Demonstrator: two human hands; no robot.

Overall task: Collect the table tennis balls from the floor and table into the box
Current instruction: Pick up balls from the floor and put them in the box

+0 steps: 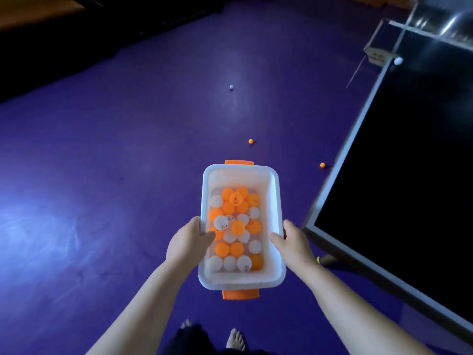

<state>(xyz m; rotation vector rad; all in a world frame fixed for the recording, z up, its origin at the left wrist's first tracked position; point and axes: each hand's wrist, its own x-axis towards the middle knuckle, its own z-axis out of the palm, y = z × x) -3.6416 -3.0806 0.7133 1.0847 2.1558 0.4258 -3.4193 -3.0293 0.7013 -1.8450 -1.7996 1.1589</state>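
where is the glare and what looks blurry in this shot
Head view: dim overall; pale glare on the floor at left and around the far white ball; bright streaks at the top right; the table edge is smeared by motion; the box, left hand and right hand look fairly sharp.

Cardboard carton upper right; dark furniture upper left; small yellow item right.

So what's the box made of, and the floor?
Box: looks like milky white plastic, maybe slightly see-through. It has a rounded moulded rim and softly glowing walls. Floor: probably smooth purple vinyl or rubber. It has no visible seams and gives blurry, dull reflections of the light.
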